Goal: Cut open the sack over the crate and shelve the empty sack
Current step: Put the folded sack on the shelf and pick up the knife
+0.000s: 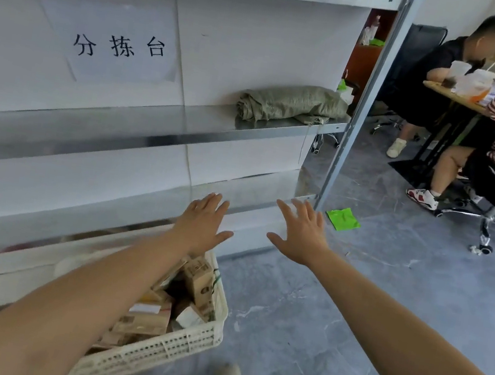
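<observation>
A crumpled grey-green woven sack (292, 103) lies folded on the right end of the middle metal shelf (157, 137). On the floor at lower left stands a white perforated plastic crate (168, 350) holding several brown cardboard parcels (201, 284). My left hand (203, 221) hangs in the air above the crate's far end, fingers straight and spread, holding nothing. To its right my right hand (300, 231) is stretched out flat above the floor, also empty. Both hands are well below the sack and apart from it.
A metal shelf upright (362, 108) stands at the rack's right end. A green packet (343, 218) lies on the grey floor beside it. Two people sit on office chairs at a table (455, 95) at the right. My shoe (228, 374) shows at the bottom.
</observation>
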